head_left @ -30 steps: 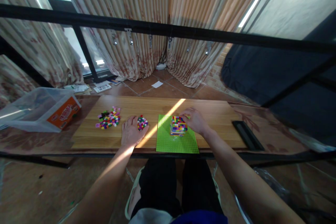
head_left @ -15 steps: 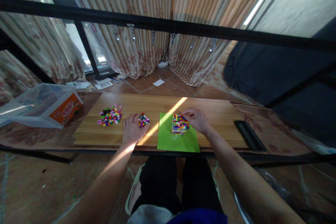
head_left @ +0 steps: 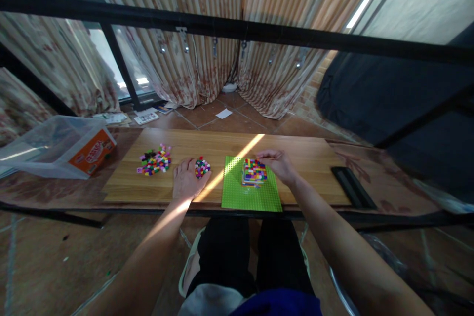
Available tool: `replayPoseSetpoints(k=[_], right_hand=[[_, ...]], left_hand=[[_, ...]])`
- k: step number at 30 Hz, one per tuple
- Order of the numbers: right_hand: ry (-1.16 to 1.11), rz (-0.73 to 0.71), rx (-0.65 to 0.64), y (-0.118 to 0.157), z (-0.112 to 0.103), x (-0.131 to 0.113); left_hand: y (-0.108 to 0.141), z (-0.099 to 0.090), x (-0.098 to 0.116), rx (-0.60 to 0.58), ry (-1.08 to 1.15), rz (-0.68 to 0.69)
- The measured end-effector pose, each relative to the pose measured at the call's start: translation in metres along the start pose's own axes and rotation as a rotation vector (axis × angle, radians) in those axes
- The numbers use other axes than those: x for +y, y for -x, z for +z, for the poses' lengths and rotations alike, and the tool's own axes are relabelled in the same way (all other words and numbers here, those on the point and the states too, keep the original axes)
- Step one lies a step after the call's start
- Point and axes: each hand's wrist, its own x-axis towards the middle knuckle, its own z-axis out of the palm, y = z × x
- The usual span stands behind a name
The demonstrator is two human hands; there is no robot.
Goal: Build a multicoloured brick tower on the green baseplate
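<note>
Left hand curves beside small bricks. Right hand's grip looks narrow beside the brick block; its contents are unclear.

From my feed I see long striped curtains across the far side, meeting near the middle. At far left, bright daylight comes through a dark-framed window. A black rail spans my view, with small metal clips hanging from it. Beyond the table I get reddish-brown floor tiles, a white sheet and, further left, some booklets. On the right I make out low brickwork, dark fabric and a pale surface above. A sunbeam slants over the tabletop's wood board.
</note>
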Motion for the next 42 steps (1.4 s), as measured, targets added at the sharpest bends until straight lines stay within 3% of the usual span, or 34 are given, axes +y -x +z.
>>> replayPoseSetpoints(k=[6, 23, 25, 28, 31, 33, 36, 42], right_hand=[[-0.092, 0.036, -0.015, -0.001, 0.001, 0.002], [-0.008, 0.002, 0.045, 0.008, 0.008, 0.003], [-0.04, -0.017, 0.095, 0.01, 0.005, 0.003], [-0.066, -0.089, 0.282, 0.015, -0.004, -0.003], [-0.063, -0.142, 0.46, 0.023, -0.01, -0.018], [-0.052, -0.175, 0.497, 0.031, -0.006, -0.031], [0.014, -0.241, 0.389, 0.044, 0.017, -0.051], [0.419, -0.25, -0.078, 0.056, 0.094, -0.061]], left_hand=[[0.0, 0.0, 0.0, 0.001, -0.002, 0.0], [0.0, -0.002, 0.001, -0.009, 0.013, -0.008], [0.0, -0.002, 0.002, -0.008, 0.011, -0.011], [0.0, -0.003, 0.004, -0.007, 0.02, -0.009], [0.0, -0.004, 0.005, -0.009, 0.028, -0.02], [0.001, -0.004, 0.005, -0.006, 0.031, -0.025], [0.002, -0.005, 0.006, -0.009, 0.033, -0.028], [0.003, -0.007, 0.007, -0.042, 0.054, -0.043]])
